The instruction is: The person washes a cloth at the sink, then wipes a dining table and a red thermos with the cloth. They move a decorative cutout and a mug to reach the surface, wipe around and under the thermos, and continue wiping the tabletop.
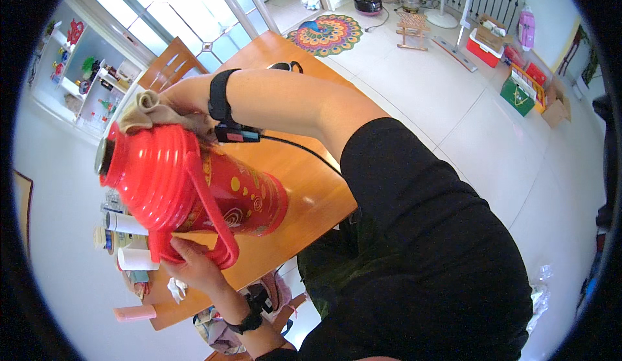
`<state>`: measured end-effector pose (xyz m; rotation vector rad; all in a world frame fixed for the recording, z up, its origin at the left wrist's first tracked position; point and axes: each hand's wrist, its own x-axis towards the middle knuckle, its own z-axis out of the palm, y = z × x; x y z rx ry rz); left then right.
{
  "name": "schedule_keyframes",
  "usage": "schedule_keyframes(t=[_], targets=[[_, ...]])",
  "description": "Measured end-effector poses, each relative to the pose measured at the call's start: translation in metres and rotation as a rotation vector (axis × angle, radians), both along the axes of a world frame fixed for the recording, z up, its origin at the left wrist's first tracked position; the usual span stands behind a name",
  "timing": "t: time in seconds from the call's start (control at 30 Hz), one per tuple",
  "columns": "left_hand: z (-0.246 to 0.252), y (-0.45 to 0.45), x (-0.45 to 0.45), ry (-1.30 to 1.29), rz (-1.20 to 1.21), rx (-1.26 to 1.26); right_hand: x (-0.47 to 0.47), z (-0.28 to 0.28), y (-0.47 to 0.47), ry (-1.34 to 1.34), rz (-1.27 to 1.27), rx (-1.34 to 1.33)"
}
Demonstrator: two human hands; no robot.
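Observation:
A red vacuum flask (233, 191) with a ribbed plastic shoulder, a grey top and gold patterns stands before me over the wooden table (316, 176). Its mouth end points toward the left of the view. My left hand (197, 266) grips the red plastic handle at the flask's near side. Bent across the view, my other arm reaches the far side of the flask. There my right hand (187, 99) presses a beige cloth (146, 113) against the flask's shoulder; its fingers are partly hidden by the cloth. Both wrists wear black straps, and a cable runs from the right one.
Along the table's left edge lie a white cylinder (138, 259), a white cup (126, 223), crumpled white tissue (177, 289) and a pink case (134, 313). A wooden chair (177, 62) stands at the far side. On the floor are a peacock-patterned rug (335, 35), a mop (454, 52) and boxes.

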<state>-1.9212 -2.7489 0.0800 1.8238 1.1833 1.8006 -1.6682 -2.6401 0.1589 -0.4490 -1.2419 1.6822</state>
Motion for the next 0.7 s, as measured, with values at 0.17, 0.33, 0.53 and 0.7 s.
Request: schedule_keyframes(t=[0.17,0.33,0.53,0.7], targets=[[0.003,0.001,0.007,-0.040,0.098,-0.066,-0.013,-0.045,0.016,-0.130,-0.233,0.046],[0.004,0.003,0.010,0.065,0.167,0.059,-0.027,-0.127,-0.011,-0.539,-0.783,0.387],[0.006,0.013,0.007,0.231,0.255,0.076,-0.036,-0.177,-0.064,-0.851,-1.056,0.502],[0.003,0.011,0.008,0.088,-0.039,0.145,-0.031,-0.176,-0.068,-0.891,-1.071,0.494]])
